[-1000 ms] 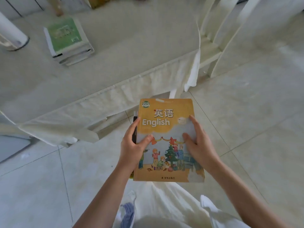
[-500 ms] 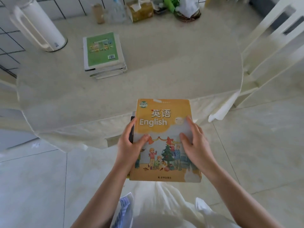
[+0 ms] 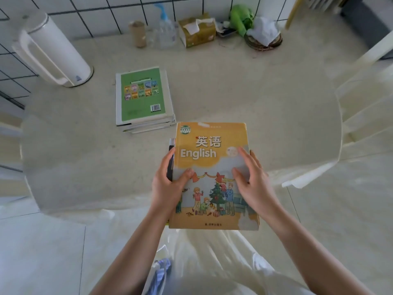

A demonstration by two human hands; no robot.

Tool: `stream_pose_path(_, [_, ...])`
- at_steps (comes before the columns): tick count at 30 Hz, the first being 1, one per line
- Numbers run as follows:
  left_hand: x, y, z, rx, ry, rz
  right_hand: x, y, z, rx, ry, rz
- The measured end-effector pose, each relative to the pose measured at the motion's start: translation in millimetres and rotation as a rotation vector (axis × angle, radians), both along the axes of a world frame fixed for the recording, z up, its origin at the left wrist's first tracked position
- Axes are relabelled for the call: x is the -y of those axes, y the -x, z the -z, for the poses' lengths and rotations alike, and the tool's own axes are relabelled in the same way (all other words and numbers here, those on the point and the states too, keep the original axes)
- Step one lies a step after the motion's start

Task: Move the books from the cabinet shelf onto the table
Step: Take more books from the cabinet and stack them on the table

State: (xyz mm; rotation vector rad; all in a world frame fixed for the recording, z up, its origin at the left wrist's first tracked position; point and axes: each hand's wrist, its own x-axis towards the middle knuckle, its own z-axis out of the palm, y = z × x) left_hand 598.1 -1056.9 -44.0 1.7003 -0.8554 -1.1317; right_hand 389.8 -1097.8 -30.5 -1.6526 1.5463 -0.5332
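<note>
White tiles back a pale cloth-covered bench [image 3: 223,99], with a white jug [image 3: 53,52] at ten o'clock and a tissue box [image 3: 196,30], a bottle [image 3: 167,31] and a basket [image 3: 263,39] along the twelve o'clock edge. Since a second ago the bench has swung from the far upper left to fill the view, and the English book [image 3: 214,167] now hangs over its near edge instead of over the floor tiles. I judge the carry nearly done, with only the set-down left. A green-covered stack [image 3: 143,99] already lies at eleven o'clock, close to the held book's far corner. The left hand [image 3: 168,184] grips the spine side, thumb on the cover; the right hand [image 3: 253,184] rests spread fingers on the cover's right side. A dark edge under the book hints at more volumes, but how many is hidden. The cabinet shelf is out of view, so what remains there cannot be told.
</note>
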Motion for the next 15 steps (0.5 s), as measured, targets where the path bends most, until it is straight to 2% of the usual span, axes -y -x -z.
stream_pose_path(5, [46,10,6,-0.034,-0.008,-0.067,62,12,6,0.036,-0.092,-0.033])
stream_pose_path(9, [81,22,4,-0.11,-0.015,-0.11,114,23,2,0.044,-0.082,-0.079])
stream_pose_path(15, [121,19,2,-0.166,-0.07,-0.134,174,25,-1,0.175,-0.341,0.048])
